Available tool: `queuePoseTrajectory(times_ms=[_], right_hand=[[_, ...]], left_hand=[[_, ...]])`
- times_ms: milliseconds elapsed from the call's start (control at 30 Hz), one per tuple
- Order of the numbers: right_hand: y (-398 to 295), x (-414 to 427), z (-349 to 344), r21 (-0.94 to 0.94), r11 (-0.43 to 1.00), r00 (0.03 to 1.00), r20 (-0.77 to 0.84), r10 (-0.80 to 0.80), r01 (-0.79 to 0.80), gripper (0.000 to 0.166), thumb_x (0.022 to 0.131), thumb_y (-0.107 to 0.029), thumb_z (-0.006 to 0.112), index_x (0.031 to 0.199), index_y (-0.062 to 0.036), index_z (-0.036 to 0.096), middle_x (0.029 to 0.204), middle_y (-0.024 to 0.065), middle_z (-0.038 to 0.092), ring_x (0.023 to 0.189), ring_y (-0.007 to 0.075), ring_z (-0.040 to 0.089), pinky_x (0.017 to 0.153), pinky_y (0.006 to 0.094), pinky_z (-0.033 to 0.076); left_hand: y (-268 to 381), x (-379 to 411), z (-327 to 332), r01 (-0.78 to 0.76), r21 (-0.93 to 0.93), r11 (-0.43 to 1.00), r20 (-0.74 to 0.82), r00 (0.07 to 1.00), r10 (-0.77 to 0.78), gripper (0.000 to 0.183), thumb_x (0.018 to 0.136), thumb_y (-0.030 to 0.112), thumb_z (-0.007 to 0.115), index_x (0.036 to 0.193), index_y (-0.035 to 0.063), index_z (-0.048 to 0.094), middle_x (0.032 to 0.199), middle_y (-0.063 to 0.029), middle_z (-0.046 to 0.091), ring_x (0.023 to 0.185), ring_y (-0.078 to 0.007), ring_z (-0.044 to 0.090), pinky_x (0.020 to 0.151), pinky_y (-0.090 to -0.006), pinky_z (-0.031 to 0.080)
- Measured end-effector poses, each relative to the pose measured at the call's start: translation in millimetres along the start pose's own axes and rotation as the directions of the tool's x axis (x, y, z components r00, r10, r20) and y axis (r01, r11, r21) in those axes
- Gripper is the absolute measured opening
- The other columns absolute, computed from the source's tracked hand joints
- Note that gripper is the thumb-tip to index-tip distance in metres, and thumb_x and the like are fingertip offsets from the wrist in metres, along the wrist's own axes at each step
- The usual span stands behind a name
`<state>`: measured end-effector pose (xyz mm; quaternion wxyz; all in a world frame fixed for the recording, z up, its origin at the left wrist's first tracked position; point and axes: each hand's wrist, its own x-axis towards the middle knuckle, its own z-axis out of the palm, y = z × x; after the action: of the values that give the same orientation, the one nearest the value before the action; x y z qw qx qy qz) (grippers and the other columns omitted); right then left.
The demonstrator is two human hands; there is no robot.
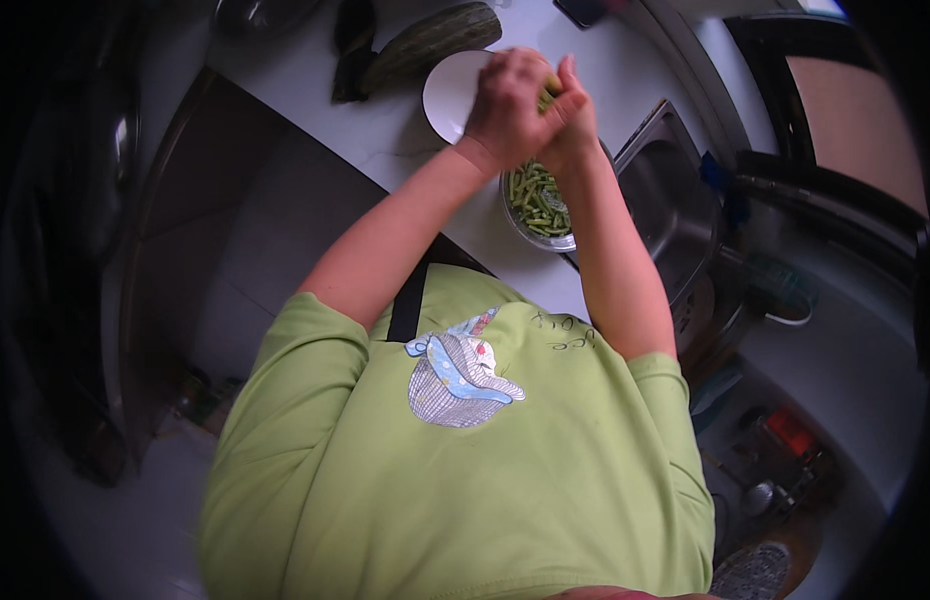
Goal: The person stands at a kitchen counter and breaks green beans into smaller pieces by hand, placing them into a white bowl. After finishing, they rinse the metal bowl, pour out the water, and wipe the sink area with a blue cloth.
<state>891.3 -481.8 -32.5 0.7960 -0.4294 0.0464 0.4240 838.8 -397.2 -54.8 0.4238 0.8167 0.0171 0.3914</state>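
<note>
My left hand (510,109) and my right hand (573,124) press together with green bean pieces (547,94) between them. Beneath and to the left of my left hand, a white round bowl (448,94) is partly covered. A round, clear or metal basin (543,244) below my wrists holds many more cut green beans (536,199); my right forearm hides part of it. My hands are slightly blurred, and the palms cannot be seen.
A large green gourd (442,37) lies behind the bowl, with a dark object (354,52) beside it. The steel sink (671,187) is to the right. A phone-like dark object (581,11) lies at the back. The counter's edge (307,135) runs diagonally on the left.
</note>
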Motion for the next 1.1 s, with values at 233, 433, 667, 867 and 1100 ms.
queuePoseTrajectory(times_ms=[233,433,667,867,1100], right_hand=[[9,10,20,-0.603,0.771,0.962,-0.271,0.043,-0.204,0.047,0.099,-0.045,0.036,0.118,-0.0076,0.058,0.106,0.0077,0.061,0.102,0.0254,0.059,0.086,0.0403,0.047],[14,15,8,-0.968,0.244,0.979,0.001,-0.206,0.052,0.033,0.09,-0.017,0.053,0.12,-0.0048,0.058,0.115,0.0177,0.063,0.107,0.0258,0.06,0.087,0.0343,0.046],[8,-5,8,-0.982,-0.026,0.898,0.181,-0.401,0.187,0.032,0.085,-0.001,0.056,0.116,-0.0083,0.061,0.102,0.0134,0.068,0.082,0.0218,0.067,0.073,0.0318,0.053],[-13,-53,-13,-0.914,0.398,0.944,-0.06,-0.326,0.08,0.022,0.086,-0.001,0.059,0.105,-0.0063,0.066,0.083,0.0013,0.066,0.066,0.0071,0.056,0.058,0.0222,0.048],[16,-96,-80,-0.984,0.17,0.923,-0.111,-0.368,-0.051,0.021,0.077,-0.002,0.061,0.094,-0.0082,0.071,0.085,0.0124,0.069,0.079,0.0227,0.066,0.073,0.0323,0.051]], left_hand=[[-52,-10,-27,0.522,-0.141,0.841,0.269,0.838,-0.475,0.042,0.094,0.04,0.048,0.1,0.0015,0.065,0.114,-0.0216,0.059,0.108,-0.0369,0.054,0.094,-0.0421,0.042],[-47,-8,-49,0.423,0.12,0.898,0.224,0.87,-0.439,0.022,0.089,0.02,0.057,0.098,0.0027,0.068,0.108,-0.0147,0.065,0.1,-0.0295,0.062,0.086,-0.0362,0.048],[-27,0,-65,0.128,0.423,0.897,0.375,0.877,-0.302,0.01,0.084,0.013,0.062,0.089,0.0068,0.068,0.097,-0.0118,0.064,0.092,-0.0288,0.061,0.082,-0.0387,0.05],[-15,-5,-59,0.025,0.449,0.893,0.326,0.926,-0.19,0.005,0.079,0.013,0.068,0.079,0.0077,0.067,0.087,-0.0078,0.062,0.083,-0.0283,0.062,0.073,-0.0389,0.051],[23,-36,-33,0.066,0.235,0.97,0.653,0.728,-0.208,0.009,0.076,0.015,0.071,0.082,0.0093,0.07,0.085,-0.0079,0.059,0.08,-0.0271,0.062,0.071,-0.038,0.051]])
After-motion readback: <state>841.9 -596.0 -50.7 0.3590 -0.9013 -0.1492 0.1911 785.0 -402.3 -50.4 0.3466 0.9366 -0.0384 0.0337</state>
